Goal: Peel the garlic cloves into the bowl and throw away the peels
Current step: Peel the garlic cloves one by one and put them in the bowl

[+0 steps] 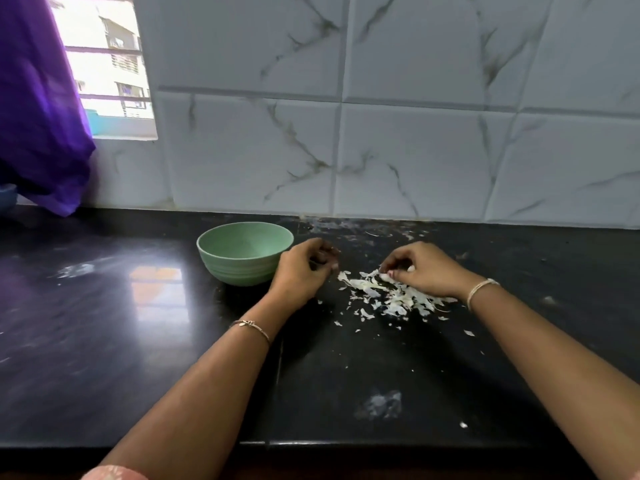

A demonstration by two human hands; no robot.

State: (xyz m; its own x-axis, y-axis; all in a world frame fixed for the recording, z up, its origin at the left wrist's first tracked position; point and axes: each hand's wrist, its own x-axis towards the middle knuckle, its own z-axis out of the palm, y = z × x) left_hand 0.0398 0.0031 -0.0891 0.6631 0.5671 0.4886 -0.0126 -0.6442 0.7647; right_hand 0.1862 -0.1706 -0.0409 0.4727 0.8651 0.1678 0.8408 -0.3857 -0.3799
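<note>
Table (104,341): black and glossy, set against a white, grey-veined tiled wall (415,150).

Bowl (239,271): pale green, ribbed low on the outside, upright on the table towards the wall.

Garlic peels (391,296): a loose heap of white, papery scraps lay on the table to the right of the bowl and apart from it. Smaller flakes were scattered around the heap and towards the near edge.

Left hand (304,268): just beside the bowl's right wall, fingers curled in towards the palm. The view was blurred here, so whether it held anything could not be told.

Right hand (422,268): on the far end of the heap, fingertips bent down into the scraps and apparently pinching some of them.

Bracelets: a thin band on the left wrist (251,325) and a pale one on the right wrist (481,289).

Window (104,64): far left, bright, partly covered by a purple cloth (38,116) hanging down to the table.
</note>
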